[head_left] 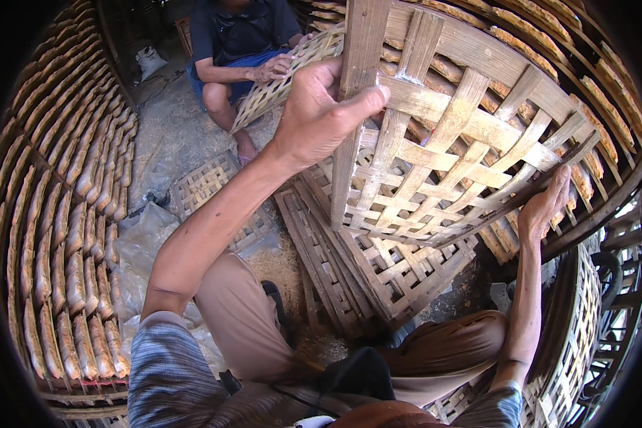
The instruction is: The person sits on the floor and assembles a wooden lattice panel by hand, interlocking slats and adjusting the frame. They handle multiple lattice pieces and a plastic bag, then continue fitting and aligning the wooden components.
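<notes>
A framed woven bamboo tray (446,132) is held up, tilted, in front of me. My left hand (328,107) is closed on its left frame bar, with the thumb on the near side and the fingers partly hidden behind. At its lower right edge, my right hand (546,203) grips the frame; some of those fingers are hidden. Beneath the raised tray, a stack of similar woven trays (399,303) rests on the floor between my legs.
Across from me sits a person (239,43) holding another woven panel (289,82). One more tray (207,185) lies on the floor beside crumpled plastic sheeting (146,246). Racks of brownish slabs (71,235) curve along the left, with more slabs (524,46) behind the raised tray.
</notes>
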{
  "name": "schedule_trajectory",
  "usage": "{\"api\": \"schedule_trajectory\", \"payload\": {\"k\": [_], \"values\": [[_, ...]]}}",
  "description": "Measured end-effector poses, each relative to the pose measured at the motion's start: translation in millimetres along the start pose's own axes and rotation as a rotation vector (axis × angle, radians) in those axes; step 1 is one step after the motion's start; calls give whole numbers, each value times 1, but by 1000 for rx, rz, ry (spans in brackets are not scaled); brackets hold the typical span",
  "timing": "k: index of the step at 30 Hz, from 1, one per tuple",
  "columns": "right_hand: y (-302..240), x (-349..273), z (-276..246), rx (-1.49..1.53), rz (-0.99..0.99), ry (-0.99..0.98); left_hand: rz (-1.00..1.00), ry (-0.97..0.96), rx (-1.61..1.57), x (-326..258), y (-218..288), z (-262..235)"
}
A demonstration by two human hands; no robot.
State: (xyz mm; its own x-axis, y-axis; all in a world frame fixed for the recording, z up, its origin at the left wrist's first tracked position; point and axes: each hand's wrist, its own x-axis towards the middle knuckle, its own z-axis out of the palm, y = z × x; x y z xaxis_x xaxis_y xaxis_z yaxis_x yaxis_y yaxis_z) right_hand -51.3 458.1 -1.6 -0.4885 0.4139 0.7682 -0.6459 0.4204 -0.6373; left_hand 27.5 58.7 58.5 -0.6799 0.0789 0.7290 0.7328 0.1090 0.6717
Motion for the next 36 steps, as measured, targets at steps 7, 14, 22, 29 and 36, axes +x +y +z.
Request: {"api": "schedule_trajectory", "payload": {"k": [7, 14, 22, 29, 36], "values": [[-13, -2, 6, -19, -72, 27, -97, 90, -182, -5, 9, 12], [-56, 20, 8, 65, -114, -35, -73, 133, -186, 1, 14, 17], [-57, 16, 18, 32, -158, 4, -179, 82, -122, -1, 28, 12], [-55, 15, 12, -36, -140, 22, -111, 142, -97, 0, 28, 25], [-57, 13, 7, -49, -117, -25, -36, 159, -74, -1, 26, 27]]}}
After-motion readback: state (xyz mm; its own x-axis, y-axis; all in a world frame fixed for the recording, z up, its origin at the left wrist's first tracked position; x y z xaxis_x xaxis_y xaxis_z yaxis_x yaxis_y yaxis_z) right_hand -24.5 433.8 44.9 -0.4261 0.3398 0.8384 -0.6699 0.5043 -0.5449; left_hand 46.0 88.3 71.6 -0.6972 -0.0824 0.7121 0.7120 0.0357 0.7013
